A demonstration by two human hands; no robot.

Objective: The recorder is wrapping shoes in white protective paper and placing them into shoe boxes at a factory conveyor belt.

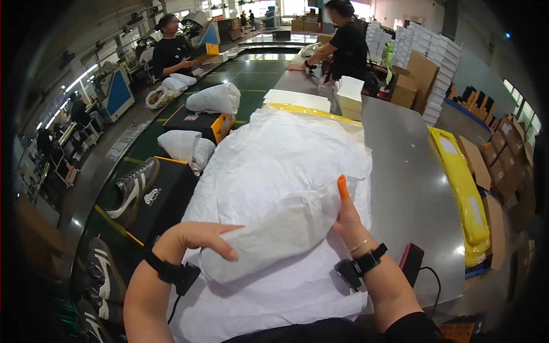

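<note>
A long, shoe-shaped bundle in white tissue paper [274, 237] is held between my two hands above a broad stack of white paper sheets [257, 154]. My left hand [209, 237] grips its near left end, thumb on top and fingers hidden beneath. At its far right end, my right hand [346, 220] holds the paper, with an orange finger cover [342, 186] on the raised thumb; the other fingers are behind the bundle. What lies inside the paper is hidden.
On the green conveyor at left are a grey striped shoe [134, 188] on a black box [166, 203], more shoes [103, 277], and wrapped bundles [214, 98]. A phone [412, 260] lies right on the metal table [400, 171]. Two people stand farther off; yellow packs [460, 194] are at right.
</note>
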